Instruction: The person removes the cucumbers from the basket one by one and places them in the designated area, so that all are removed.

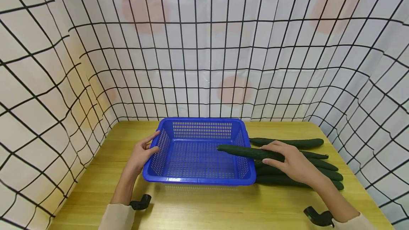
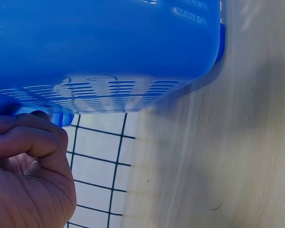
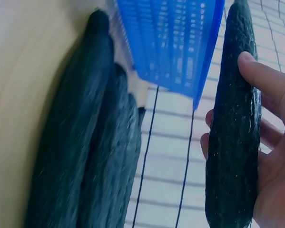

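A blue plastic basket [image 1: 198, 180] with slotted sides stands on the table, with nothing inside it. My left hand [image 1: 140, 156] grips its left rim; in the left wrist view the curled fingers [image 2: 33, 142] are at the basket's edge. Above the table, my right hand [image 1: 295, 162] holds a long dark green cucumber [image 1: 239, 151] around its middle. The narrow tip of this cucumber reaches over the basket's right rim. In the right wrist view, the thumb [image 3: 261, 76] lies along one side of it and fingers wrap the other.
Several more cucumbers [image 1: 284, 180] lie side by side on the yellow wooden table [image 1: 204, 208], right of the basket. One cucumber [image 1: 300, 143] lies farther back. A black wire grid [image 1: 211, 49] with white sheeting behind encloses the back and both sides.
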The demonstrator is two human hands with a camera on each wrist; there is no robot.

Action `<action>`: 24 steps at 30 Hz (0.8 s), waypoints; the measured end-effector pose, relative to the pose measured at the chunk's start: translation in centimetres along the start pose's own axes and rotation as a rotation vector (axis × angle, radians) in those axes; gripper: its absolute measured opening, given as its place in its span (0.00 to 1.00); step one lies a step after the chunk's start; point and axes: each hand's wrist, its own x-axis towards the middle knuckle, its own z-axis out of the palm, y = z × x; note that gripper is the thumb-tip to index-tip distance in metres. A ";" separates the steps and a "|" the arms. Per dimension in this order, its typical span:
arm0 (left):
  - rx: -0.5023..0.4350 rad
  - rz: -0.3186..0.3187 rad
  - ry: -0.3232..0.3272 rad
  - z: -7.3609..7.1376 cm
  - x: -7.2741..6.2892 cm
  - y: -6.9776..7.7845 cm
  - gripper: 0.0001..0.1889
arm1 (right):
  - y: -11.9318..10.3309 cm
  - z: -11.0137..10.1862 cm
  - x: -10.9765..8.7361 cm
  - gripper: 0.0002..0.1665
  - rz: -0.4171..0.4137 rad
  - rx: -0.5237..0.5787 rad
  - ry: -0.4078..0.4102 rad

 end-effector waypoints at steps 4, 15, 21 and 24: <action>0.001 0.005 -0.003 -0.1 0.0 0.0 0.37 | 1.2 -0.7 -1.5 0.26 0.036 0.015 -0.010; 0.014 0.006 -0.014 -0.2 -0.3 0.2 0.37 | 5.0 -1.7 -5.3 0.25 0.056 -0.061 0.065; 0.007 0.014 -0.032 -0.1 -0.3 0.2 0.37 | 7.3 -1.7 -7.6 0.24 0.099 -0.064 0.118; -0.011 0.014 -0.034 -0.1 -0.2 0.1 0.37 | 8.4 -1.7 -8.4 0.24 0.119 -0.059 0.126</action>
